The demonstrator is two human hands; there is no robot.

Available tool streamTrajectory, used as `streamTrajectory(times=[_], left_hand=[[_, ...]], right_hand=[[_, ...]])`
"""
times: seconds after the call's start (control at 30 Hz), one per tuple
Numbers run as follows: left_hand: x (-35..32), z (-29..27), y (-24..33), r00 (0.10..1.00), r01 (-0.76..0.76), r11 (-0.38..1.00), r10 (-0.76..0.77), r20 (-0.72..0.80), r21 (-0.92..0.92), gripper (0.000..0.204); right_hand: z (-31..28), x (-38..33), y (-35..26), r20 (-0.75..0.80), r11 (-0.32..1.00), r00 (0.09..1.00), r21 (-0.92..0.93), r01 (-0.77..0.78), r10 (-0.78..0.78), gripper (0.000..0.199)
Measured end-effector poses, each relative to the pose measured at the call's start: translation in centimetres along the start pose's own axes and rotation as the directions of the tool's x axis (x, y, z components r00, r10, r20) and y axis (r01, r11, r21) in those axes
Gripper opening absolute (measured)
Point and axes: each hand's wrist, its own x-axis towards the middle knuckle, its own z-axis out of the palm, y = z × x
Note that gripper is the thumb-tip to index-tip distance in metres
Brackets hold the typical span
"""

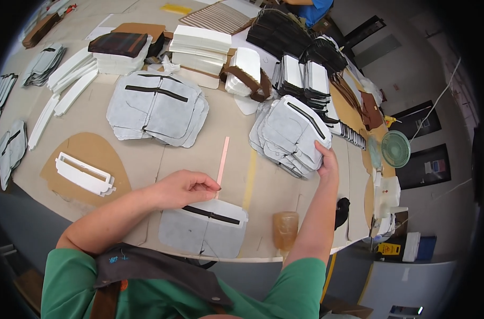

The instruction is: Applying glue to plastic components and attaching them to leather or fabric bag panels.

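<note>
Wide tan workshop desk (146, 159). Left hand (186, 187) pinched shut on thin pink strip (222, 159), long axis pointing away, above grey zippered fabric panel (204, 228); right hand (327, 159) gripping far-right stack of grey panels (290, 138).

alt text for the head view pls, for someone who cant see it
A person's left hand pinches a thin pink strip above a grey zippered fabric panel on a worktable, while the right hand grips a stack of similar grey panels. More stacked pieces cover the table.
</note>
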Motion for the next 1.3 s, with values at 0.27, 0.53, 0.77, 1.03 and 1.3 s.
streamTrajectory(times=[0.27,0.53,0.77,1.03,1.3], left_hand=[[0.4,-0.1,-0.3,1.0,-0.008,1.0,0.008,0.0,-0.006,0.029],[0.7,0.0,-1.4,0.999,-0.042,0.998,0.041,-0.028,-0.035,0.026],[-0.9,0.4,-0.7,0.987,-0.08,0.983,0.101,-0.122,0.168,0.023],[-2.9,1.6,0.2,0.867,-0.348,0.692,0.495,-0.065,0.633,0.02],[-5.7,2.1,-1.2,0.862,-0.25,0.573,0.499,-0.09,0.78,0.042]], right_hand=[[2.0,0.5,-0.1,-0.011,0.988,0.988,-0.002,0.156,-0.156,0.074],[3.4,1.0,-0.5,-0.067,0.954,0.974,-0.227,0.197,-0.217,0.088],[3.4,-7.6,-2.5,0.03,0.701,0.945,-0.662,0.264,-0.327,0.071],[1.7,-25.1,1.0,0.123,0.531,0.991,-0.837,0.129,-0.048,0.083],[4.6,-27.4,5.4,-0.063,0.619,0.99,-0.785,0.028,-0.124,0.089]])
